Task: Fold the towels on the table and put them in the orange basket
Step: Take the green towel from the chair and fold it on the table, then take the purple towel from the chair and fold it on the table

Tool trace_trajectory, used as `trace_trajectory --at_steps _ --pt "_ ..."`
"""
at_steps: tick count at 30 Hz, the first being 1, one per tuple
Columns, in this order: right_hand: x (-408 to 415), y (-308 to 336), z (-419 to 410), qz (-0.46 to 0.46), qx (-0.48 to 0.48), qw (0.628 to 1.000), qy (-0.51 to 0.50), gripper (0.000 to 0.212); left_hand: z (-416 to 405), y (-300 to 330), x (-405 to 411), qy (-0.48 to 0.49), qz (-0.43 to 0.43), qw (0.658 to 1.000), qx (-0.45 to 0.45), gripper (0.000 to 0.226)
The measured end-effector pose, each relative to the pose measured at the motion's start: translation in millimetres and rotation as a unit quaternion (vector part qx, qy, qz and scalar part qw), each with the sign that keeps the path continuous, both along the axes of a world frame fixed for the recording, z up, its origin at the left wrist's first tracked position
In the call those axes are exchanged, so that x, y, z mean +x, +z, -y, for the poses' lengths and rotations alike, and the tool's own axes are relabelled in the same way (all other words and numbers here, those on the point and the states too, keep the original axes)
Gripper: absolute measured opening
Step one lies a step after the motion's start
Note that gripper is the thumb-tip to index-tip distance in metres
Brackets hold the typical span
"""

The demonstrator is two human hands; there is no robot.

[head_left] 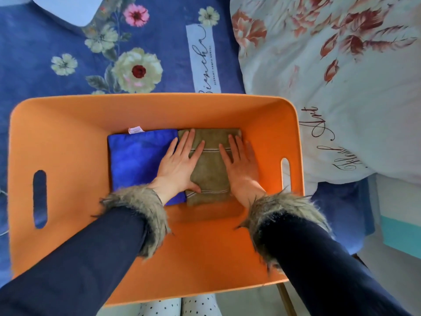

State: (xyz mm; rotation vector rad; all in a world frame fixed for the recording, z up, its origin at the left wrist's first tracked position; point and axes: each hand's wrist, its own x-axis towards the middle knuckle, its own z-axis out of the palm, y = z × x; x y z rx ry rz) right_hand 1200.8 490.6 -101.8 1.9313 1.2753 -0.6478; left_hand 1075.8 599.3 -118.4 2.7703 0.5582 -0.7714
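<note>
Both grips, left hand [178, 164]; right hand [242, 165], press flat on olive towel [209, 172].

The orange basket [68, 133] looks like matt, smooth felt or plastic. The olive towel [209, 172] is rough terry cloth, the blue towel [134, 160] a smoother cloth with slight shine. The sleeves [91, 258] are dark matt fabric with shaggy fur cuffs [145, 215].
</note>
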Motion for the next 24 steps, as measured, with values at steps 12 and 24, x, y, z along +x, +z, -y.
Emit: trace_trajectory --at_steps 12,24 --pt "-15 60 8 -0.181 0.152 0.964 -0.121 0.092 5 60 -17 0.057 0.005 0.996 -0.062 0.095" --pt "-42 261 70 -0.063 0.391 0.876 -0.276 0.062 26 267 -46 0.084 0.202 0.969 -0.116 0.065"
